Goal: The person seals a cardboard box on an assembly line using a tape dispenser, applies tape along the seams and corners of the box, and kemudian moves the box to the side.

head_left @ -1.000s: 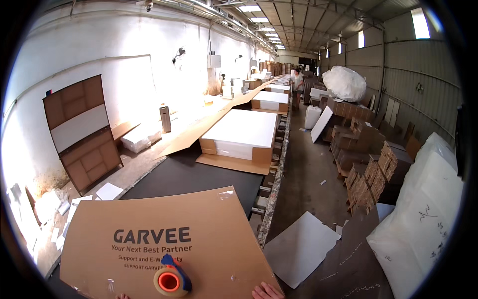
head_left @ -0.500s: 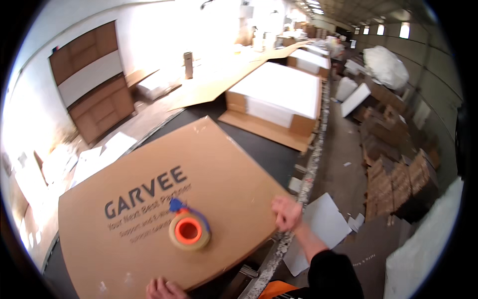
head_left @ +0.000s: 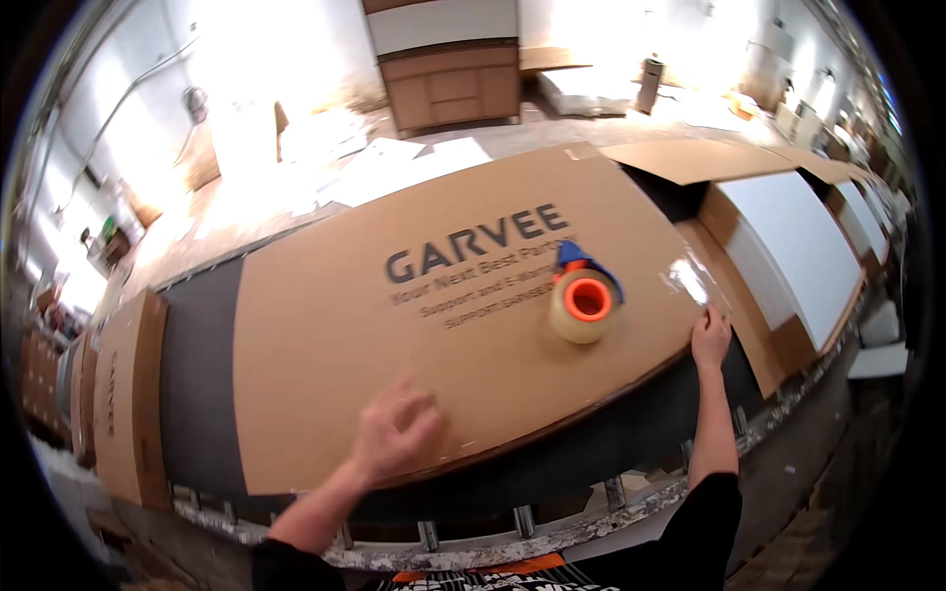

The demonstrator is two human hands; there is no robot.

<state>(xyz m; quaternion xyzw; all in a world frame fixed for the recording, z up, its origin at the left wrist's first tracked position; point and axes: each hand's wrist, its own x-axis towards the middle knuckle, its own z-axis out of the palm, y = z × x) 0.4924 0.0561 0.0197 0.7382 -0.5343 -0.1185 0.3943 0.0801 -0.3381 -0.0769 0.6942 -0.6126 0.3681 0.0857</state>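
A large flat cardboard box with dark printing lies on the black conveyor belt in front of me. On its top rests a tape dispenser with an orange hub, a blue part and a roll of clear tape. My right hand grips the box at its near right corner, beside a shiny strip of tape. My left hand is over the near edge of the box, blurred, with its fingers loosely apart and nothing in them.
Open cartons with white contents stand to the right on the line. More cardboard boxes stand at the left. A worn metal rail runs along my side. Beyond the belt are white sheets and a brown-and-white cabinet-like stack.
My view has swung left. My left hand has lifted off the near edge and moved over the box. My right hand stays at the right corner; the tape dispenser still lies on top.
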